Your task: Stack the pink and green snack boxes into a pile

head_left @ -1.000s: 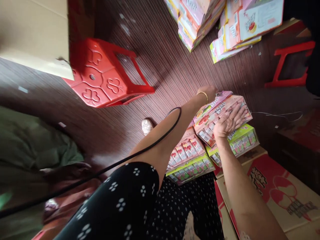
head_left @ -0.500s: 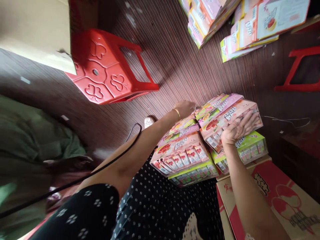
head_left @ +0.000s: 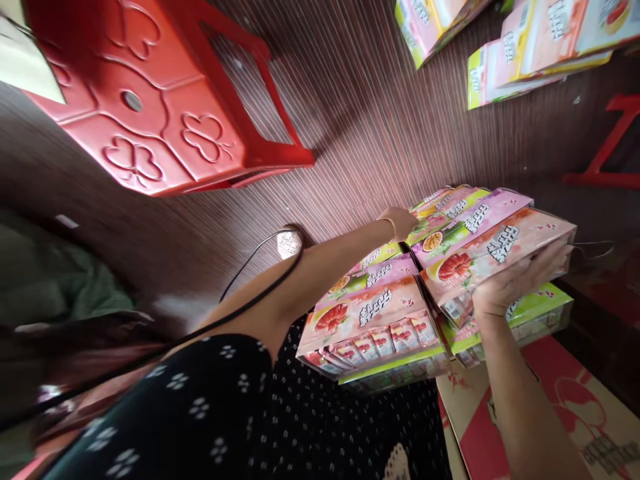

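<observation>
Item: pink printed cardboard multipack of small drink cartons (head_left: pixel 493 257), top of the right-hand stack, tilted with its near edge lifted. My right hand (head_left: pixel 515 283) was under its near side, fingers (head_left: pixel 550 257) curled up around the lower edge, gripping it.

Beneath it: a green printed multipack of the same kind (head_left: pixel 537 310), resting on a brown corrugated shipping carton with red print (head_left: pixel 560 400) at near right.

Just left, touching: a second stack of pink and green multipacks (head_left: pixel 373 320), its top pack showing a red fruit picture and a row of small cartons along its near face.

My left hand (head_left: pixel 403 220), gold bangle at the wrist, lay at the far side of the stacks where the two meet; I could not tell whether its fingers were closed on a pack.

A thin black cable (head_left: pixel 250 290) ran across my left forearm.

Far left: a red moulded plastic stool with heart pattern (head_left: pixel 150 113) on the dark ribbed floor (head_left: pixel 360 120).

Far right: loose piles of more pink and green multipacks (head_left: pixel 530 47).
</observation>
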{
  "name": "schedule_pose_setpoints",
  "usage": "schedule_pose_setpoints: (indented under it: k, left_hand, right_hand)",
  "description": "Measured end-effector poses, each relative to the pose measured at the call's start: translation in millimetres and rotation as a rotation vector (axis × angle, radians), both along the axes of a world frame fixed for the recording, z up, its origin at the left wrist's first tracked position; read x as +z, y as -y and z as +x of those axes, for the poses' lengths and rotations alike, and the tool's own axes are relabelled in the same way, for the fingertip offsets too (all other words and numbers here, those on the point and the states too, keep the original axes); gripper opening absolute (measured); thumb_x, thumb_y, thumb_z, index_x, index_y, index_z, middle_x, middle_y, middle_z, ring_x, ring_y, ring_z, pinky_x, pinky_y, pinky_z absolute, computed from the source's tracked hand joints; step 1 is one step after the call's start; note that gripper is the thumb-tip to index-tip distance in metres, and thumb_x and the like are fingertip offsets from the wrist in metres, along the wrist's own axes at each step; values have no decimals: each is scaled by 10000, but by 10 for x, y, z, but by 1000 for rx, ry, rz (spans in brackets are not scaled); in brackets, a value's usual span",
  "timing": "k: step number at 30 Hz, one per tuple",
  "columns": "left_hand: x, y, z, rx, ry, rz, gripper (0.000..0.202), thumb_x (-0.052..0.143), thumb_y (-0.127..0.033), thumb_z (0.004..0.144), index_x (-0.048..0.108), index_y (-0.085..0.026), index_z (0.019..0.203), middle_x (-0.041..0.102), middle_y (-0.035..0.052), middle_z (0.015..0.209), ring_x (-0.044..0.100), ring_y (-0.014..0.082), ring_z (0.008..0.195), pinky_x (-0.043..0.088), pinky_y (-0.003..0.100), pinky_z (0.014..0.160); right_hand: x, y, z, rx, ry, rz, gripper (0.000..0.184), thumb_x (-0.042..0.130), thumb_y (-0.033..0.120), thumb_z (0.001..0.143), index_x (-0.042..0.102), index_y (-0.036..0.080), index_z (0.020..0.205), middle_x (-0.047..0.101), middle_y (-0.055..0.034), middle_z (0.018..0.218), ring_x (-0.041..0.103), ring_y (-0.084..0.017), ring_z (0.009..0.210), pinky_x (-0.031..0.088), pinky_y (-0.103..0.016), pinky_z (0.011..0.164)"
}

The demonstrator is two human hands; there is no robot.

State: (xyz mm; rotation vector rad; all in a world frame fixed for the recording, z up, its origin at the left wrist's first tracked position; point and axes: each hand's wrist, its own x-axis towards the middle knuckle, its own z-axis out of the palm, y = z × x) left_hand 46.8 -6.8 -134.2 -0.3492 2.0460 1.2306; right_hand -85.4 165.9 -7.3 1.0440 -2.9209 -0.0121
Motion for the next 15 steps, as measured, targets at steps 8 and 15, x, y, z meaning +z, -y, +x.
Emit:
schedule_pose_setpoints:
  k: [8, 15]
  left_hand:
    - [-443, 266, -427, 434, -68, -77, 384, 420, -213, 1030, 696, -191, 1296, 741, 120, 1224, 681, 263, 1123, 529, 361, 897]
    - [-785, -173, -569, 126, -67, 5, 379, 543, -161, 957, 711, -192, 1295, 725, 162, 1276, 663, 332, 1195, 545, 417, 916]
  right_hand:
    - [45, 31, 29, 9, -43, 44, 729, 98, 446, 1025, 242, 114, 1658, 260, -174, 1706, 210, -290, 1606, 202, -579, 1312]
    - [51, -37, -16, 81, -18, -56, 672, 178, 448, 1057, 271, 170, 1661, 281, -146, 1705, 229, -294, 1600, 184, -568, 1318]
